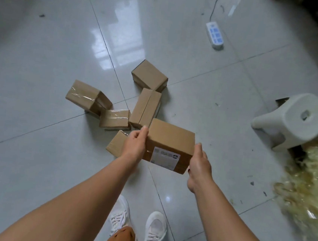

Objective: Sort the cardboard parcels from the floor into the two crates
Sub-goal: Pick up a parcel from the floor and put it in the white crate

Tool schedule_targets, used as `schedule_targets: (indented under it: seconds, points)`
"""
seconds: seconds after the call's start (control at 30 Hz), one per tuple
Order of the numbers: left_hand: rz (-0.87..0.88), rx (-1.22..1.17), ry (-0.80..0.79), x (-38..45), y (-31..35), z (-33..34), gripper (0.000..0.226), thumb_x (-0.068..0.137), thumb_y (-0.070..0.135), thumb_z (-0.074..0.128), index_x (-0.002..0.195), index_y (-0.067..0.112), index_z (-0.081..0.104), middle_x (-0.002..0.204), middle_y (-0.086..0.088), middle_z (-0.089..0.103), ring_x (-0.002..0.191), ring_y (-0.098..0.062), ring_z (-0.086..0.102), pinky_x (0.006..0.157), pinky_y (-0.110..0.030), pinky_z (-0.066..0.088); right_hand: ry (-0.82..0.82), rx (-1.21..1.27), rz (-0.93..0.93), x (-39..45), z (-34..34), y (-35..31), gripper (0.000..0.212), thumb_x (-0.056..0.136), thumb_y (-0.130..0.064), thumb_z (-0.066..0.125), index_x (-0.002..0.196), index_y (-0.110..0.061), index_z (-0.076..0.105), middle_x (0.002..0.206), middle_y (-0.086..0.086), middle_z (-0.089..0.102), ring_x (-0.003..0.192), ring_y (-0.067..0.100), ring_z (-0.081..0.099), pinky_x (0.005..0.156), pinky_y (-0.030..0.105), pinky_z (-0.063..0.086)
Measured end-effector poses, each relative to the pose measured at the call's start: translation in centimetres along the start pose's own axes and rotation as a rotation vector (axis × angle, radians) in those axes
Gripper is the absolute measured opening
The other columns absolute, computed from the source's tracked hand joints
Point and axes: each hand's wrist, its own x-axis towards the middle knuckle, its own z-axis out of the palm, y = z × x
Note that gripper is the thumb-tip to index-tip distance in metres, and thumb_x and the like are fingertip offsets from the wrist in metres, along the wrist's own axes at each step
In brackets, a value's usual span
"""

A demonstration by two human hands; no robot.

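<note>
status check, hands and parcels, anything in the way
Left hand and right hand clamp labelled parcel by its ends, above floor. Five more parcels loose on tiles. No crates in view. White stool to the right.

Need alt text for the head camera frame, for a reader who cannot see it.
Seen from above, a person's left hand and right hand grip opposite ends of a labelled cardboard parcel above a tiled floor. Five more parcels lie scattered beyond it, with a white stool to the right and a power strip farther off. No crates are in view.
</note>
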Motion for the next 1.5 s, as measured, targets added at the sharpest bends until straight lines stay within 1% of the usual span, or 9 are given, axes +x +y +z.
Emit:
schedule_targets:
  seconds: [0.17, 0.37, 0.5, 0.63, 0.83, 1.0, 1.2, 1.33, 1.5]
  points:
    - [0.117, -0.040, 0.099, -6.6, 5.7, -2.9, 0.043, 0.099, 0.048, 0.034, 0.116, 0.018, 0.060, 0.108, -0.002, 0.058, 0.092, -0.017, 0.053, 0.076, -0.030, 0.039, -0.007, -0.017, -0.041, -6.4, -0.9, -5.2, 0.037, 0.095, -0.046, 0.033, 0.096, -0.016, 0.054, 0.083, 0.002, 0.050, 0.064, 0.014, 0.041, 0.053, 0.027, 0.028]
    - [0.171, -0.161, 0.145, -13.5, 10.4, -6.6, 0.054, 0.090, 0.055, 0.027, 0.099, 0.020, 0.067, 0.106, -0.005, 0.068, 0.103, -0.025, 0.061, 0.098, -0.043, 0.046, -0.092, -0.071, -0.118, -14.0, -1.1, -9.8, 0.054, 0.093, -0.057, 0.027, 0.135, -0.030, 0.047, 0.130, 0.002, 0.055, 0.114, 0.025, 0.054, 0.082, 0.033, 0.037]
    - [0.189, -0.241, 0.233, -18.1, 13.0, -9.3, 0.054, 0.084, 0.059, 0.027, 0.085, 0.018, 0.063, 0.099, -0.008, 0.068, 0.097, -0.029, 0.062, 0.093, -0.043, 0.049, -0.168, -0.085, -0.161, -19.2, -1.0, -11.9, 0.055, 0.091, -0.062, 0.024, 0.130, -0.035, 0.051, 0.134, 0.002, 0.055, 0.116, 0.024, 0.052, 0.087, 0.038, 0.035]
    - [0.232, -0.305, 0.281, -22.0, 14.0, -11.9, 0.054, 0.098, 0.052, 0.025, 0.104, 0.011, 0.060, 0.100, -0.006, 0.061, 0.088, -0.019, 0.054, 0.071, -0.032, 0.040, -0.238, -0.067, -0.213, -23.0, -0.5, -13.5, 0.059, 0.093, -0.062, 0.028, 0.127, -0.020, 0.051, 0.124, 0.006, 0.058, 0.102, 0.022, 0.051, 0.082, 0.036, 0.034]
    - [0.326, -0.284, 0.398, -27.0, 13.7, -16.4, 0.056, 0.097, 0.057, 0.027, 0.124, 0.018, 0.057, 0.120, -0.005, 0.057, 0.108, -0.022, 0.053, 0.090, -0.034, 0.041, -0.397, -0.099, -0.287, -28.5, 1.7, -14.7, 0.054, 0.097, -0.056, 0.034, 0.134, -0.019, 0.044, 0.125, 0.004, 0.055, 0.096, 0.018, 0.054, 0.061, 0.027, 0.040]
    - [0.335, -0.388, 0.469, -30.1, 12.8, -21.1, 0.050, 0.098, 0.052, 0.029, 0.114, 0.017, 0.060, 0.112, -0.005, 0.060, 0.101, -0.020, 0.053, 0.080, -0.031, 0.035, -0.489, -0.138, -0.349, -32.5, 5.0, -13.7, 0.057, 0.095, -0.057, 0.033, 0.137, -0.021, 0.045, 0.132, 0.004, 0.053, 0.113, 0.020, 0.053, 0.080, 0.027, 0.040]
    - [0.317, -0.524, 0.602, -33.1, 9.8, -27.4, 0.051, 0.096, 0.055, 0.032, 0.109, 0.013, 0.059, 0.111, -0.006, 0.062, 0.103, -0.022, 0.056, 0.078, -0.032, 0.038, -0.604, -0.186, -0.380, -38.1, 9.4, -11.7, 0.055, 0.091, -0.062, 0.039, 0.119, -0.018, 0.054, 0.117, 0.002, 0.058, 0.102, 0.018, 0.056, 0.089, 0.035, 0.047]
    - [0.320, -0.627, 0.645, -35.8, 6.9, -31.5, 0.047, 0.094, 0.055, 0.039, 0.109, 0.014, 0.057, 0.106, -0.003, 0.062, 0.098, -0.019, 0.057, 0.073, -0.031, 0.040, -0.695, -0.237, -0.388, -42.7, 11.8, -9.3, 0.038, 0.094, -0.050, 0.044, 0.115, -0.020, 0.051, 0.100, 0.002, 0.056, 0.082, 0.015, 0.056, 0.064, 0.029, 0.045]
    - [0.352, -0.757, 0.720, -40.0, 2.9, -37.3, 0.030, 0.093, 0.036, 0.043, 0.107, 0.011, 0.055, 0.096, -0.004, 0.058, 0.085, -0.018, 0.054, 0.072, -0.032, 0.044, -0.767, -0.327, -0.442, -48.7, 15.2, -4.5, 0.050, 0.065, -0.060, 0.051, 0.101, -0.027, 0.061, 0.110, 0.006, 0.061, 0.104, 0.025, 0.055, 0.091, 0.038, 0.044]
